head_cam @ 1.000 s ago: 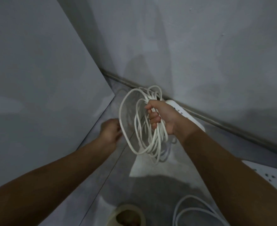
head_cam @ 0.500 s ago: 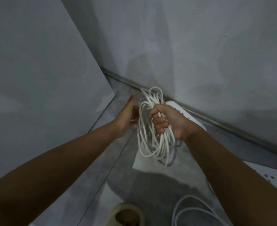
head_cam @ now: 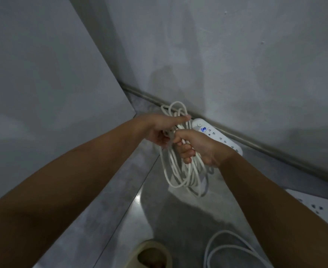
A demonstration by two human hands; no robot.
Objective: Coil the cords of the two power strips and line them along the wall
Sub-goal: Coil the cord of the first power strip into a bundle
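Observation:
A white coiled cord (head_cam: 180,171) hangs in several loops above the grey floor near the corner. My right hand (head_cam: 195,147) is closed around the bundle at its upper part. My left hand (head_cam: 160,128) grips the same bundle from the left, its fingers laid across the top loops. Behind my right hand lies the first white power strip (head_cam: 217,135), on the floor against the wall's base. A second white power strip (head_cam: 321,208) shows at the right edge, partly hidden by my right forearm. Its loose cord (head_cam: 225,248) curves over the floor at the bottom.
A grey panel (head_cam: 49,84) leans or stands on the left and meets the back wall (head_cam: 236,55) in a corner. A metal strip (head_cam: 275,149) runs along the wall's base. A beige slipper (head_cam: 153,254) on a foot shows at the bottom edge.
My left hand has moved right from beside the coil and closed onto it next to my right hand. The wide outer loop has been gathered into the bundle.

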